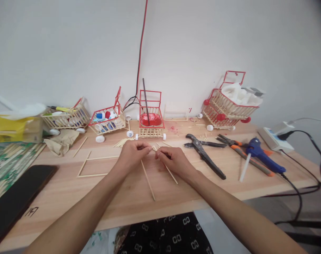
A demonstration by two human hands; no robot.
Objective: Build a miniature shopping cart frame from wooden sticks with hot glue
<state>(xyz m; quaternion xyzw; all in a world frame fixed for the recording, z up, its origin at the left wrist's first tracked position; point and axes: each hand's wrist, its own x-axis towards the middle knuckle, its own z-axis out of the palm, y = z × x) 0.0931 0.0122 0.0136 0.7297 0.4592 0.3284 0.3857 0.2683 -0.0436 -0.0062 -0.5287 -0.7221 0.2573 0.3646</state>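
Near the middle of the wooden table [131, 208], my left hand [135, 151] and my right hand [171, 158] are close together with fingers pinched. A thin wooden stick [148, 180] slants toward the front edge from beneath my left hand. Between the fingers of my right hand is another stick [172, 174], its near end pointing toward me. Small stick ends show at my fingertips, but how they join is too small to tell. Left of my left hand, a stick frame [93, 175] lies flat, partly hidden by my forearm. Short sticks [121, 142] lie just behind my left hand.
Small stick carts [151, 132] stand along the wall, one holding a red dish [151, 119] and brush. At right lie black cutters [206, 158], pliers [251, 160], a blue glue gun [266, 157] and a power strip [275, 139]. A phone [23, 197] and packaged sticks [14, 162] are left.
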